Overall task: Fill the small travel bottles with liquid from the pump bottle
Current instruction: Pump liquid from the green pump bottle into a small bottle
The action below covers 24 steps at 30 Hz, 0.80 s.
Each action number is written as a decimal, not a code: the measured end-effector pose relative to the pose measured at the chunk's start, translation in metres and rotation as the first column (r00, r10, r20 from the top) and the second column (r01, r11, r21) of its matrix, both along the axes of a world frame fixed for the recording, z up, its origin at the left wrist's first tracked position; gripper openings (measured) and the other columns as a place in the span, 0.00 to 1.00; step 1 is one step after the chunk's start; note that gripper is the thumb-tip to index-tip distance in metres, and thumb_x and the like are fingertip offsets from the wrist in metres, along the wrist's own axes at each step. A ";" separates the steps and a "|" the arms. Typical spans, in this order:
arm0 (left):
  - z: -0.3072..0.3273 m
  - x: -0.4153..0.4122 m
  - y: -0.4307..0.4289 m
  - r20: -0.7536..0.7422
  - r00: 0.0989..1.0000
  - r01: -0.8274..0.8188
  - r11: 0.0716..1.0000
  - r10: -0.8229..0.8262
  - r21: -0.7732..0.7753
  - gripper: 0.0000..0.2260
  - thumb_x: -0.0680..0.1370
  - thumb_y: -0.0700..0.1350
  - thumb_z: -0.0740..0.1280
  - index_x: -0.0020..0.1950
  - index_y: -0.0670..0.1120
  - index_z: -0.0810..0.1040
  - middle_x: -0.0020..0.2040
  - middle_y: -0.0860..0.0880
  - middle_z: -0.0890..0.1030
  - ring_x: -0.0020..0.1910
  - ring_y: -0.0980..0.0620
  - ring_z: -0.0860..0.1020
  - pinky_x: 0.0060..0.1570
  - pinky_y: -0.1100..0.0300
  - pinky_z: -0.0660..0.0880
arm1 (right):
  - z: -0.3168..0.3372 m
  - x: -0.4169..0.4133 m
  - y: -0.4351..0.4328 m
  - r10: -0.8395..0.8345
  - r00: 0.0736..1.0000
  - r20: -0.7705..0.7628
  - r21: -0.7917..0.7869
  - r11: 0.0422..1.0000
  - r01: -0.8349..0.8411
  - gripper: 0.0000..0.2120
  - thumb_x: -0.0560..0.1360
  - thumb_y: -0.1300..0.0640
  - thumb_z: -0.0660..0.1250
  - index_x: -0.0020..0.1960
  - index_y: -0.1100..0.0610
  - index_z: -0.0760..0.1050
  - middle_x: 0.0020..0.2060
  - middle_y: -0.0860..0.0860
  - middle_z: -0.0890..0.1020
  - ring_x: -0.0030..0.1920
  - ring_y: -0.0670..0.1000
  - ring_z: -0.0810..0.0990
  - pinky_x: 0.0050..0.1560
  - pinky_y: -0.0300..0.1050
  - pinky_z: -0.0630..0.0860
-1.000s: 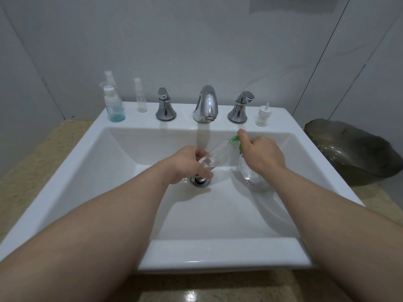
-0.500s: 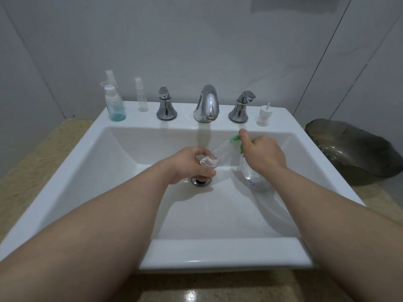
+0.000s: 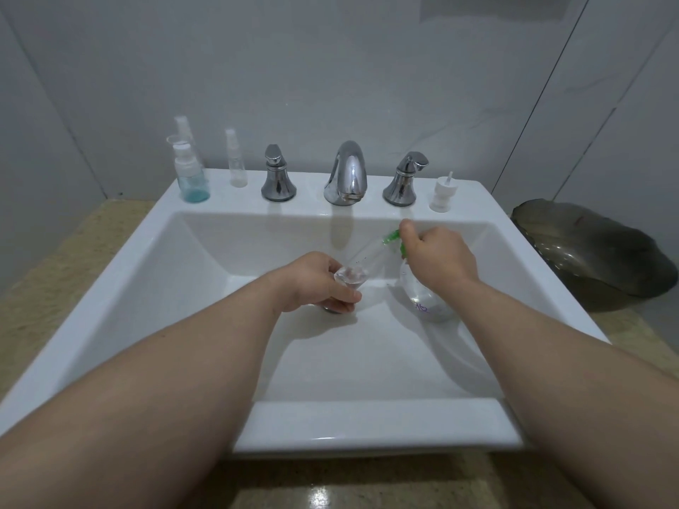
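Inside the white sink basin (image 3: 227, 325), my left hand (image 3: 316, 284) grips a small clear travel bottle (image 3: 358, 268), tilted with its mouth up toward the green nozzle. My right hand (image 3: 439, 259) is closed over the green pump head (image 3: 391, 237) of a clear pump bottle (image 3: 422, 295) that stands on the basin floor and holds clear liquid. The nozzle points at the small bottle's mouth. On the back ledge stand a bottle with blue liquid (image 3: 189, 178), a slim clear spray bottle (image 3: 235, 159) and a loose white pump cap (image 3: 442, 194).
A chrome spout (image 3: 347, 174) with two chrome handles (image 3: 277, 176) (image 3: 402, 180) sits at the back of the sink. The drain lies under my left hand. A dark leaf-shaped dish (image 3: 595, 259) rests on the speckled counter (image 3: 47, 284) to the right.
My left hand has turned the small bottle slightly, showing its base more. My right hand stays on the pump head with the bottle in place.
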<state>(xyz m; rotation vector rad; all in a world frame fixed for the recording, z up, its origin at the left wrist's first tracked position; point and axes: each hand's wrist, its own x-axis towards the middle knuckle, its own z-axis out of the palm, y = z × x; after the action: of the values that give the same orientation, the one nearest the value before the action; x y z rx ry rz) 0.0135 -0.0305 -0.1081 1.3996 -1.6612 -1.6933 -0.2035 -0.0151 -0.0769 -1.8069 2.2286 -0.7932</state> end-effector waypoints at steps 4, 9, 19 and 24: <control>-0.002 0.000 -0.001 0.010 1.000 -0.023 1.000 0.023 0.020 0.14 0.72 0.33 0.77 0.55 0.31 0.81 0.45 0.36 0.85 0.43 0.44 0.85 0.57 0.48 0.82 | 0.002 0.002 0.002 0.004 1.000 -0.002 0.000 1.000 -0.004 0.31 0.81 0.38 0.53 0.29 0.58 0.71 0.33 0.56 0.77 0.40 0.62 0.76 0.39 0.49 0.69; -0.002 0.000 -0.001 0.026 1.000 -0.017 1.000 0.017 0.015 0.14 0.72 0.33 0.78 0.55 0.31 0.81 0.49 0.34 0.85 0.44 0.44 0.85 0.56 0.50 0.82 | 0.001 0.002 0.002 0.003 1.000 -0.008 0.009 1.000 -0.003 0.29 0.81 0.40 0.54 0.29 0.57 0.70 0.32 0.55 0.76 0.39 0.61 0.75 0.36 0.48 0.66; -0.002 -0.001 -0.001 0.063 0.998 -0.005 1.000 0.006 -0.023 0.09 0.73 0.34 0.77 0.51 0.34 0.82 0.43 0.38 0.85 0.42 0.45 0.85 0.54 0.51 0.83 | -0.001 0.004 0.004 -0.048 0.995 -0.091 0.025 0.998 0.050 0.36 0.80 0.30 0.49 0.33 0.57 0.74 0.36 0.54 0.79 0.41 0.60 0.77 0.42 0.50 0.70; -0.004 -0.001 -0.001 0.107 0.994 0.015 0.999 -0.011 -0.043 0.09 0.74 0.35 0.77 0.51 0.34 0.82 0.40 0.40 0.85 0.38 0.47 0.85 0.48 0.56 0.83 | -0.004 0.001 0.005 -0.050 0.981 -0.187 0.020 0.998 0.055 0.36 0.79 0.27 0.47 0.33 0.55 0.72 0.40 0.55 0.80 0.44 0.61 0.78 0.44 0.50 0.72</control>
<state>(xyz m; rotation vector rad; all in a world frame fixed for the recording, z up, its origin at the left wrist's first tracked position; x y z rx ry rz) 0.0125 -0.0315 -0.1120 1.4852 -1.7574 -1.6043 -0.2021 -0.0103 -0.0808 -1.8887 2.3985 -0.6251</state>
